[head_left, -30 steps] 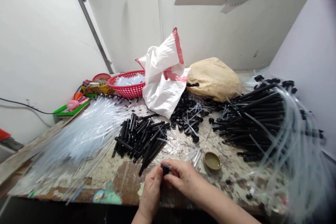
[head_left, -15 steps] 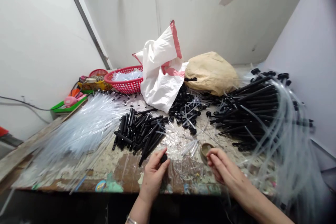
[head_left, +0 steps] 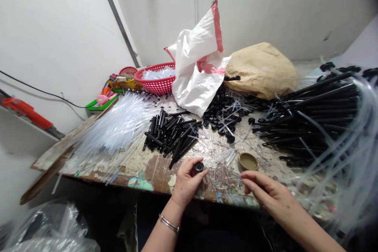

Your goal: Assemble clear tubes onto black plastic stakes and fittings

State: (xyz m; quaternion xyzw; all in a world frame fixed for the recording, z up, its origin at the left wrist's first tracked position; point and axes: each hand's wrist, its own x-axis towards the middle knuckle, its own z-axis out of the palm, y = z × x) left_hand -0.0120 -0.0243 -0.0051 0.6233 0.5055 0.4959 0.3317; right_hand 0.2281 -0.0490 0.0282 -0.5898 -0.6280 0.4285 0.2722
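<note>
A small round black part (head_left: 199, 167) is held between the thumb and forefinger of my left hand (head_left: 187, 184), over the table's front part. My right hand (head_left: 261, 189) is pinched closed just in front of a small round dish (head_left: 248, 162); a thin clear piece seems to stick out at its fingertips, too small to make out. Short clear tubes (head_left: 230, 155) lie left of the dish. Behind my left hand is a pile of black tubes (head_left: 174, 134), with black caps and clear tubes (head_left: 226, 120) to its right.
Long clear tubes (head_left: 115, 126) spread across the table's left side. Black rods with clear tubing (head_left: 313, 118) fill the right. At the back are a red basket (head_left: 156, 84), a white sack (head_left: 197, 75) and a tan bag (head_left: 262, 71). Plastic bags (head_left: 50, 228) lie below left.
The view has shifted, so the table things sit further right and higher. My right hand has come away from the dish toward the front edge. The black part in my left hand shows more fully.
</note>
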